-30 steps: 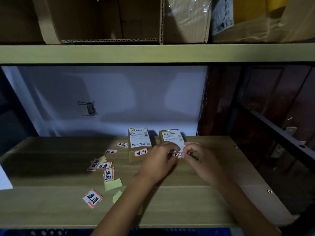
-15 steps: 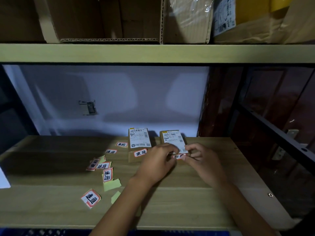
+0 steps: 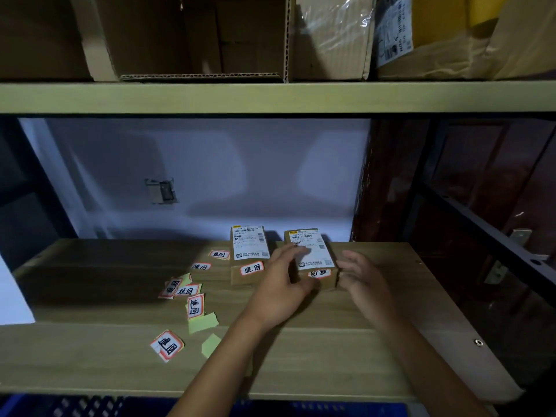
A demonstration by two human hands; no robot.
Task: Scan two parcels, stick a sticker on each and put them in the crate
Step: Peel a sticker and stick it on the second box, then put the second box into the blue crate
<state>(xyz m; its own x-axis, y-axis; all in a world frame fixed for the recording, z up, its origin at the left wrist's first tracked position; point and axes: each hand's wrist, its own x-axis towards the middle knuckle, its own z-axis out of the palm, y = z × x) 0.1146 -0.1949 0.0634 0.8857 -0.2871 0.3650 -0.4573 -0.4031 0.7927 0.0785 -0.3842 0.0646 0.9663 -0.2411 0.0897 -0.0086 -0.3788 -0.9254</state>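
Two small brown parcels with white shipping labels lie side by side at the back of the wooden shelf (image 3: 301, 356). The left parcel (image 3: 249, 251) carries a red-edged sticker (image 3: 252, 269) on its near end. The right parcel (image 3: 314, 252) also has a sticker (image 3: 319, 273) on its near end. My left hand (image 3: 281, 291) lies over the right parcel's left edge, fingers spread, thumb by its near corner. My right hand (image 3: 361, 278) hovers just right of that parcel, fingers apart, holding nothing. The rim of a blue crate (image 3: 90, 406) shows below the shelf's front edge.
Several loose red-edged stickers (image 3: 195, 307) and yellow backing scraps (image 3: 202, 322) are scattered on the shelf's left half. A white sheet (image 3: 12, 299) sits at the far left. Cardboard boxes (image 3: 204, 37) fill the upper shelf. Dark metal racking (image 3: 481, 224) stands at the right.
Both hands were pinched together over the sticker on the right parcel's near end. They have since spread apart to either side, and the stuck sticker is now uncovered.
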